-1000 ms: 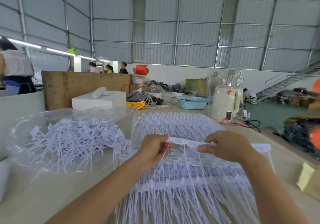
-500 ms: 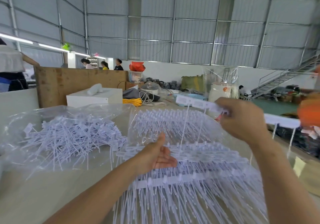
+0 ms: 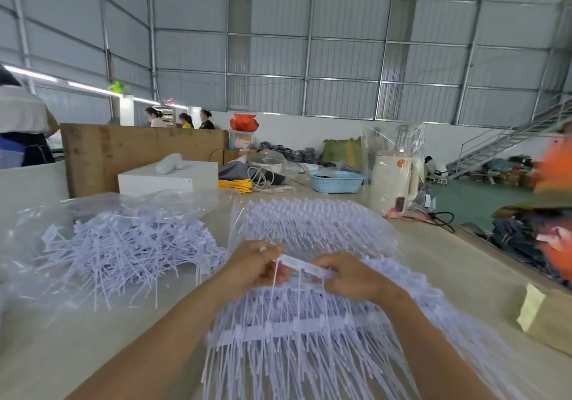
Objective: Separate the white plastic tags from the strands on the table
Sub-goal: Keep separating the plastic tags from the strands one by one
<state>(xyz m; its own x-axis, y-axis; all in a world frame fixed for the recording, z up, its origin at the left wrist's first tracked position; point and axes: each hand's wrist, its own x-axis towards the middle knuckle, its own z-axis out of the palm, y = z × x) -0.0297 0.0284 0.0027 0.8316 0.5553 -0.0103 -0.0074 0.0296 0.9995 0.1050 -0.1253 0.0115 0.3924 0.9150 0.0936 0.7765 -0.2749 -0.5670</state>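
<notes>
A short white strip of plastic tags [image 3: 305, 265] with thin strands hanging from it is held just above the big stack of joined tag strips [image 3: 309, 334] in front of me. My left hand [image 3: 255, 265] pinches the strip's left end. My right hand [image 3: 349, 277] grips its right end. A clear bag holding a heap of loose separated tags [image 3: 123, 248] lies on the table to the left.
A cardboard box [image 3: 544, 316] sits at the right table edge. Farther back stand a white box [image 3: 168, 178], a yellow cord [image 3: 236, 186], a blue basket [image 3: 335, 181] and a white roll in plastic [image 3: 391, 180]. A person in orange [image 3: 554, 214] is at the far right.
My right hand came down from head height with a shorter strip, and my left hand, which lay open on the stack, rose and took hold of its left end.
</notes>
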